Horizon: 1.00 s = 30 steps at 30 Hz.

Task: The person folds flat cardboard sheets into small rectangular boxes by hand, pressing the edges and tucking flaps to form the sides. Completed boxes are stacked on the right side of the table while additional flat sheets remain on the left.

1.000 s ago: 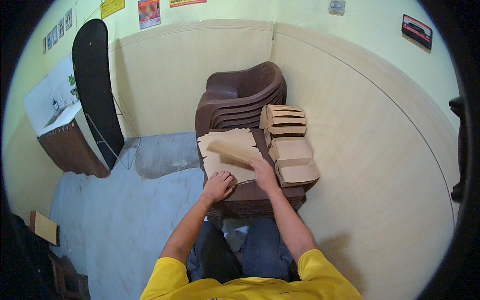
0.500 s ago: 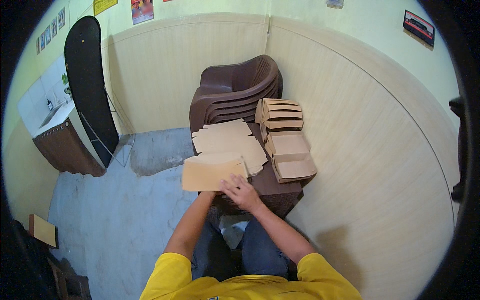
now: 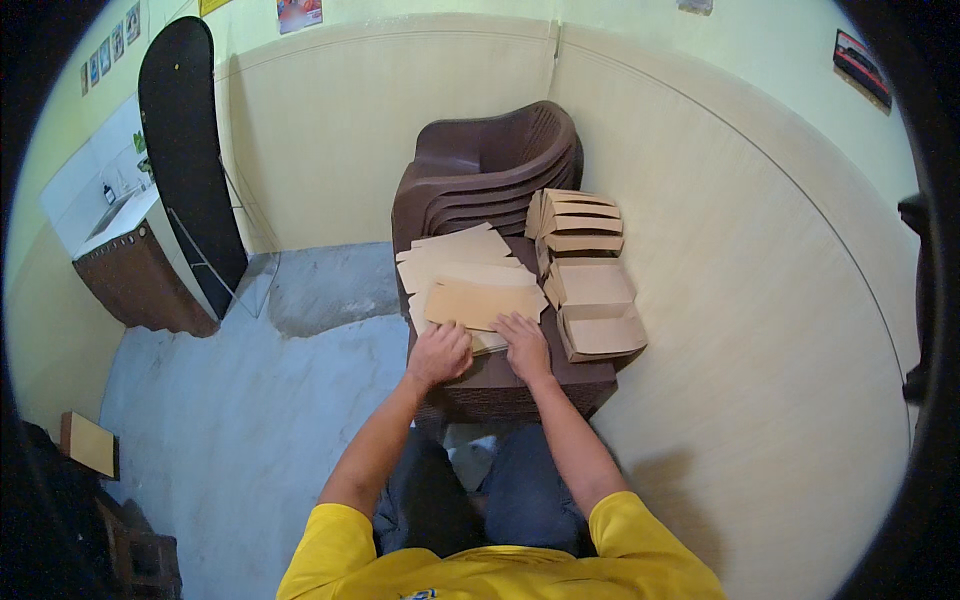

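Half a second ago your hands held the flat cardboard blank (image 3: 482,301) out past the 9 o'clock edge of the worktop (image 3: 520,378), over the floor; now it lies back on the stack of flat blanks (image 3: 455,256), and both hands have come down onto its near edge.

At your 9 o'clock the grey concrete floor (image 3: 230,420) gives you the widest open room, running out to a dark upright board (image 3: 185,150) leaning on the wall and a brown cabinet (image 3: 140,285) at 10 o'clock. A small yellow-brown box (image 3: 88,444) sits low on the floor at 8 o'clock.

Your left hand (image 3: 440,352) rests curled, knuckles up, on the blank's near left corner; you cannot tell whether it pinches the card or only presses it. Your right hand (image 3: 524,345) lies flat, fingers spread, pressing the near right edge without grasping it.

The worktop's near edge at 6 o'clock stands just before your knees. At 12 o'clock, stacked brown plastic chairs (image 3: 490,165) close off the far side. At 1 o'clock, folded cardboard boxes (image 3: 590,290) stand in a row just beside the blank, the nearest one overhanging the worktop's 3 o'clock edge. Past them the pale panelled wall (image 3: 760,300) comes close, leaving little room on that side.
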Each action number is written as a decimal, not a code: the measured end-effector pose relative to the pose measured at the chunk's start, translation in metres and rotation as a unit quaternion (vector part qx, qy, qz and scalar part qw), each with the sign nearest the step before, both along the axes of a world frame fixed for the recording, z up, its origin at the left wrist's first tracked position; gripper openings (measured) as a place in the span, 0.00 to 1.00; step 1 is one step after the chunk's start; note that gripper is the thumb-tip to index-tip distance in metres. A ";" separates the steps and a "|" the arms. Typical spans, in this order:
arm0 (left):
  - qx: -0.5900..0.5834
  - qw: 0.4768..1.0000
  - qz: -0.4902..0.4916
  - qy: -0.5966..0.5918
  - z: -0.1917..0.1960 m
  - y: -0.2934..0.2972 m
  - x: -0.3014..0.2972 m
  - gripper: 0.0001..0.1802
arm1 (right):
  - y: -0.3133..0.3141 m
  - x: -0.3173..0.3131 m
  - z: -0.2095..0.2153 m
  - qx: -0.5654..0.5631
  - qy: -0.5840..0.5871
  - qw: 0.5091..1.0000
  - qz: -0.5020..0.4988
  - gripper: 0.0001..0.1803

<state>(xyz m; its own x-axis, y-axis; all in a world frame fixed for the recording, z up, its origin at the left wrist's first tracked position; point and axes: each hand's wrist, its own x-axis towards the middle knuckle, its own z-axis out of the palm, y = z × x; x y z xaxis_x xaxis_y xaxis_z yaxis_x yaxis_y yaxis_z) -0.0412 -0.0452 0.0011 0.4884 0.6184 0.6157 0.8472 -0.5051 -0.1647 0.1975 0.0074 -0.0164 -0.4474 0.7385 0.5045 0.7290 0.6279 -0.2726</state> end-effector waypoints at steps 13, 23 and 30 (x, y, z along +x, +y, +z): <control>-0.189 0.981 0.004 -0.044 -0.016 0.024 -0.013 0.37 | 0.001 0.002 -0.002 -0.001 0.033 0.994 -0.108 0.24; -0.179 0.982 0.021 -0.051 -0.009 0.017 -0.010 0.32 | -0.002 0.011 0.001 0.017 0.127 0.987 -0.093 0.22; -0.096 0.986 0.034 -0.133 -0.019 0.009 -0.019 0.26 | -0.014 0.003 0.013 0.058 0.281 0.950 -0.119 0.28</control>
<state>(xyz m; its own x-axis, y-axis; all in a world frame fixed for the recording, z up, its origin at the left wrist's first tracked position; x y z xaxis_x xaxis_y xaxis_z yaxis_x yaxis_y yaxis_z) -0.0597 -0.0359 -0.0183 0.2800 0.7611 0.5851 0.8802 -0.4468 0.1600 0.2007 -0.0063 -0.0032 0.0908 0.7102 0.6981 0.6136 0.5122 -0.6009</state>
